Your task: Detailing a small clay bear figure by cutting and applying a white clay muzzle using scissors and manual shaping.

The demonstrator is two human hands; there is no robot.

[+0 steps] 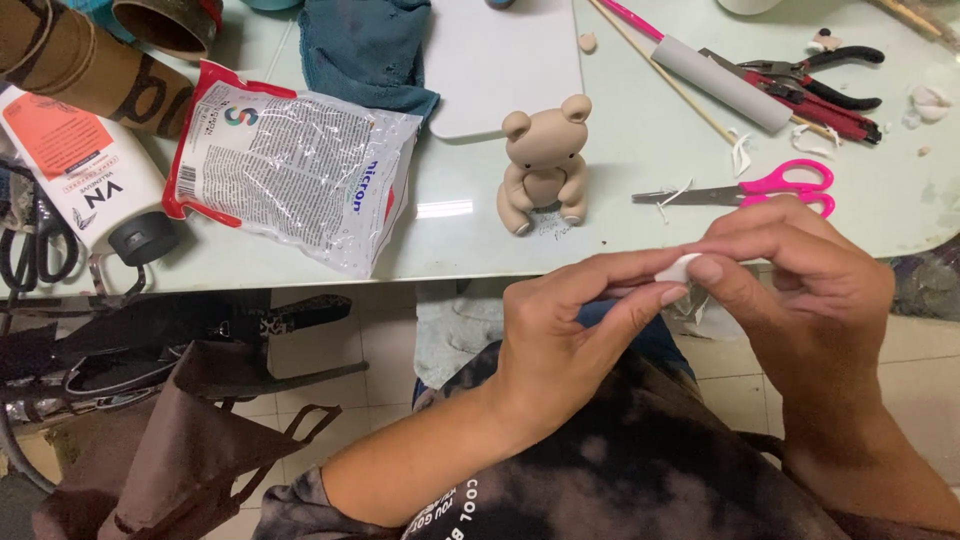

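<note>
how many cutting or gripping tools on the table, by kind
Scissors: 2, pink-handled scissors and black-handled scissors
Pliers: 1, black-handled pliers
Total: 3
Both hands, left hand and right hand, pinch a small white clay piece, no tool.

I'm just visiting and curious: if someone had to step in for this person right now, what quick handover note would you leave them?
Left hand and right hand: both pinch one small white clay piece between the fingertips, held just in front of the table edge.
On the table: the beige clay bear sits upright, body, head, ears and limbs formed; no white part shows on it. Pink-handled scissors lie to its right, with a white roller and pliers behind them.
Left: the white piece is not yet shaped or placed anywhere.
</note>
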